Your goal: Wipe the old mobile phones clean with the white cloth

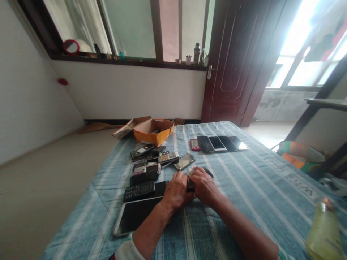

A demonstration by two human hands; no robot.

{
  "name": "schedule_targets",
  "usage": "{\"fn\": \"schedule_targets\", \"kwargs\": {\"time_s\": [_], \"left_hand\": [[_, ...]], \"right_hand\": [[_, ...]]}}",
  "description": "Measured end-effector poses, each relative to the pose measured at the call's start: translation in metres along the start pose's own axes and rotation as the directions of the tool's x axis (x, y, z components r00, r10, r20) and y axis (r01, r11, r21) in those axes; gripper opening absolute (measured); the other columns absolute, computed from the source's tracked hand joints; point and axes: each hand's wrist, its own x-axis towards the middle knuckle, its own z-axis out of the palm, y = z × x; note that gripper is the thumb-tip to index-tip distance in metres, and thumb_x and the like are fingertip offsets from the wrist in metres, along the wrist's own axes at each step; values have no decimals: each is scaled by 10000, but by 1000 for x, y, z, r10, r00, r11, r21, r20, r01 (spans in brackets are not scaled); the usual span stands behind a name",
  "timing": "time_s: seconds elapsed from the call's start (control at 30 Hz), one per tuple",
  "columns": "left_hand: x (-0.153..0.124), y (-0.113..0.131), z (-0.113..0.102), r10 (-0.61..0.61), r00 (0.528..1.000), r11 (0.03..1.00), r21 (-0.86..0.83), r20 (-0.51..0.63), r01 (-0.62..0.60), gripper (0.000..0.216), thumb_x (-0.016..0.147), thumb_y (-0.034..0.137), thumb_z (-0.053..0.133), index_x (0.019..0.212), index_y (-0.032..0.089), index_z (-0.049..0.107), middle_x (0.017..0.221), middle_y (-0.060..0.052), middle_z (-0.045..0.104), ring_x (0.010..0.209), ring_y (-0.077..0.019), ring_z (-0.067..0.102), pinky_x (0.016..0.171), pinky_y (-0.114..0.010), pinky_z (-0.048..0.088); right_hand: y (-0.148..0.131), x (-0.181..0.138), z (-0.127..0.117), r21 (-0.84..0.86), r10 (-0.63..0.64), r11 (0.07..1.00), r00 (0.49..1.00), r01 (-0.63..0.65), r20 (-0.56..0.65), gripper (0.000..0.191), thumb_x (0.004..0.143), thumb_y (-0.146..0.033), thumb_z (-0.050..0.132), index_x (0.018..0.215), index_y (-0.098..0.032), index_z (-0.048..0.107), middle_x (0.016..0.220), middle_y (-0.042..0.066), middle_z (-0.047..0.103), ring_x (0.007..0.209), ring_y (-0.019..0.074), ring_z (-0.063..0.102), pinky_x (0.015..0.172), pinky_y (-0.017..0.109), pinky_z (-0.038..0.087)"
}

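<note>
CAUTION: L forearm (150, 227) passes over edge of lg. white-framed phone (138, 215) in view; a sideways swing could, est., shove it against the keypad phone (139, 190) adj. Small dark item (190, 185) may slip if finger pressure is uneven.
GRIP: L hand (176, 193) and R hand (203, 186) close together, fingers curled, clamped on said item above striped cloth (244, 202); item mostly hidden, exact opening n/a. Pale material (190, 170) shows btwn. fingers.
</note>
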Motion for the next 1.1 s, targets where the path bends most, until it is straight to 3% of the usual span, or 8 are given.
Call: {"fn": "schedule_targets", "kwargs": {"time_s": [0.23,0.43,0.57,0.67,0.8,0.97,1.1], "left_hand": [[-1,1,-1,-1,1000,1000,2,20,1,235,705,336,626,881,185,587,993,-85,574,1002,-265,554,748,-314,446],[-1,-2,-4,7,1000,995,-95,19,-5,376,646,444,710,888,175,604,972,-87,578,980,-289,564,740,-331,460],[3,-11,-11,38,998,964,-264,41,-26,338,593,299,723,886,159,627,900,-64,597,857,-248,593,708,-306,469],[8,-18,-17,57,998,860,-507,-16,-57,218,675,215,584,872,154,654,879,-50,628,801,-200,609,727,-283,479],[10,-17,-20,0,998,629,-776,-59,-46,313,788,241,481,1024,164,672,937,-38,698,872,-200,631,796,-288,493],[8,-11,-19,-109,993,519,-855,-54,10,290,798,292,521,968,164,718,916,-40,728,896,-214,646,791,-276,495],[8,-12,-15,-139,990,445,-893,-2,61,269,773,296,552,921,162,732,791,-31,724,789,-197,647,663,-247,487]], "right_hand": [[2,-4,1,-95,-31,995,997,38,75,162,798,-50,554,700,-173,594,774,33,584,755,165,500,676,271,360],[8,-6,4,-17,-70,997,994,69,-79,242,820,-13,459,702,-182,587,779,39,584,750,163,507,670,261,392],[10,-6,5,68,-120,988,975,135,-189,279,883,-48,397,779,-178,620,844,69,599,843,181,540,737,284,449],[6,-5,4,112,-180,971,953,212,-244,302,917,-69,355,886,-169,638,908,95,606,976,200,547,826,321,478],[-5,-3,2,127,-261,942,917,310,-301,284,933,-91,359,956,-161,634,955,109,605,1065,208,527,912,355,474],[-20,-3,0,182,-270,928,922,326,-276,305,937,-95,345,909,-180,637,894,93,602,998,203,540,858,354,494],[-23,-4,-1,222,-240,924,923,313,-302,302,931,-92,362,893,-184,648,944,96,613,981,197,556,850,345,496]]}}
